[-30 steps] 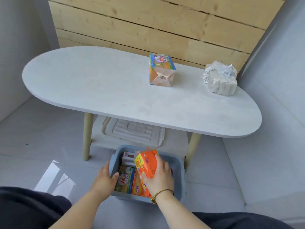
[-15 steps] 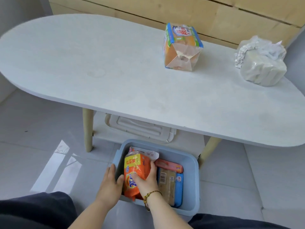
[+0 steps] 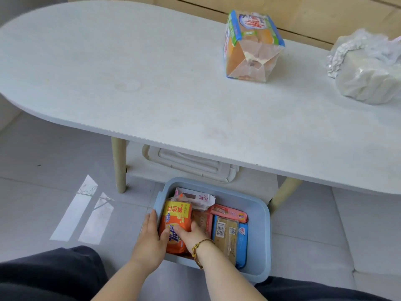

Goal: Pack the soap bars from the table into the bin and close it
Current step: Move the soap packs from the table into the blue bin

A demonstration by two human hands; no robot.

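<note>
A blue bin (image 3: 262, 216) stands open on the floor in front of the table, holding several wrapped soap bars. My right hand (image 3: 191, 234) reaches into it and grips an orange soap pack (image 3: 176, 216) standing at the bin's left end. My left hand (image 3: 149, 237) clasps the bin's left wall, thumb inside against the orange pack. On the white table (image 3: 130, 83) remain a blue-and-orange soap multipack (image 3: 251, 46) and a clear-wrapped bundle of white soap bars (image 3: 368, 70) at the far right.
The bin's white lid (image 3: 191, 164) lies on the low shelf under the table. Two pale wooden table legs (image 3: 119, 166) flank the bin. My dark-trousered knees fill the bottom of the view. Grey tiled floor surrounds the bin.
My right hand has lowered the orange pack from above the bin into its left end. The view has moved closer to the table. My left hand stays on the bin's left wall.
</note>
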